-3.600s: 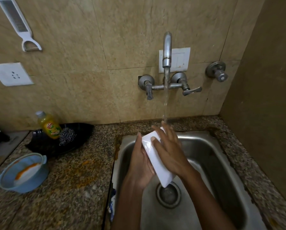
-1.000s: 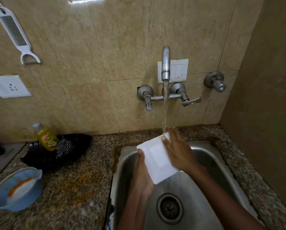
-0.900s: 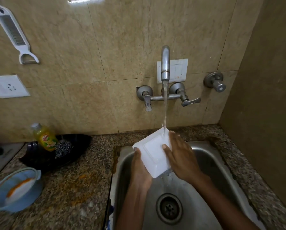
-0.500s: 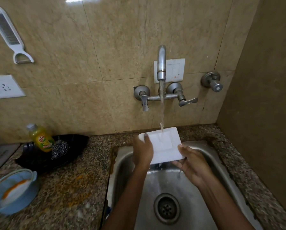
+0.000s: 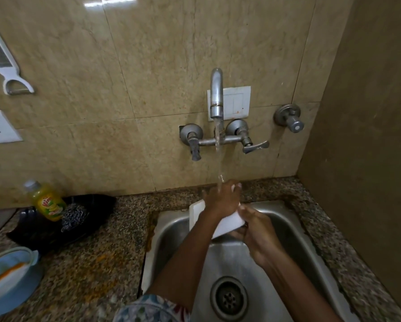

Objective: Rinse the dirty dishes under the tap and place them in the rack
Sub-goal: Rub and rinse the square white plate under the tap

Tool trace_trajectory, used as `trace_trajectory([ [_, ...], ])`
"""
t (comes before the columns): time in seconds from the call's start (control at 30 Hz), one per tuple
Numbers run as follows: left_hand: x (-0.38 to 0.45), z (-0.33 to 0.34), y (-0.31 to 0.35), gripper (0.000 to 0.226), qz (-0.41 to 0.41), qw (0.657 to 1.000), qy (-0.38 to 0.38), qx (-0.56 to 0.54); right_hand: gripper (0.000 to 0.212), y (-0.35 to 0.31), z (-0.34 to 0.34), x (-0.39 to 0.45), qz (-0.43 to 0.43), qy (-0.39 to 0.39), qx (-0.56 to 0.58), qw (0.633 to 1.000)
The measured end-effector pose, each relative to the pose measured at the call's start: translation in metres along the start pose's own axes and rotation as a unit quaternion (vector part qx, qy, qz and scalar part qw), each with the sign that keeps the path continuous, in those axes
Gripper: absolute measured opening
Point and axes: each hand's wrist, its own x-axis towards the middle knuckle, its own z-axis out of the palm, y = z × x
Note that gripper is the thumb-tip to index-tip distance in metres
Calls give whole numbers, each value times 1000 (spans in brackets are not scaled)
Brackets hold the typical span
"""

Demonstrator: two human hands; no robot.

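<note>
Left hand (image 5: 221,198) flat, right hand (image 5: 256,231) gripping.

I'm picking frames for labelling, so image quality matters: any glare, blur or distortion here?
Head view: ceiling-light glare on the wall tiles; wide-angle bending towards the edges; left hand and white dish slightly motion-blurred under the water stream; sink fairly dim.
</note>
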Motion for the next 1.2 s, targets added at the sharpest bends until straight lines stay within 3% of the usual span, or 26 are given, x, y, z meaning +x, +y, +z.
trace_trajectory([
  [0.1, 5, -10, -5, 45, -28, 1000, 3, -7, 23, -6, -4, 11, 12, 7, -44, 999],
  [0.23, 4, -23, -13, 45, -48, 996, 72, -9, 24, -18, -10, 31, 10, 2, -107, 994],
  [0.37, 2, -26, -27, 37, -88, 984, 133, -79, 23, -28, -8, 49, -51, -4, -141, 989],
  [0.47, -3, -19, -23, 39, -162, 950, 189, -189, 23, -25, 10, 70, -132, 66, -179, 973],
  [0.5, -5, -14, -21, 40, -184, 935, 207, -219, 27, -22, 18, 75, -158, 111, -255, 947],
  [0.57, -7, -6, -19, 40, -214, 911, 239, -259, 36, -16, 33, 77, -232, 198, -419, 855],
  [0.63, -10, -2, -22, 41, -238, 888, 265, -291, 40, -6, 47, 74, -284, 212, -528, 772],
  [0.7, -13, -2, -27, 42, -253, 870, 280, -316, 39, 7, 57, 72, -317, 192, -587, 719],
  [0.8, -18, -1, -35, 42, -242, 858, 302, -339, 43, 14, 57, 72, -372, 167, -617, 674],
  [0.83, -19, 0, -37, 40, -239, 856, 306, -341, 45, 14, 54, 74, -365, 161, -627, 669],
  [0.93, -24, 3, -37, 33, -234, 865, 309, -320, 46, 11, 55, 69, -299, 149, -628, 703],
  [1.07, -29, 7, -40, 30, -213, 864, 306, -337, 55, 16, 46, 56, -340, 127, -629, 687],
  [1.1, -31, 8, -39, 29, -210, 867, 299, -341, 53, 16, 39, 54, -325, 126, -615, 707],
  [1.2, -33, 17, -35, 34, -209, 873, 272, -347, 40, 16, 24, 50, -264, 160, -481, 820],
])
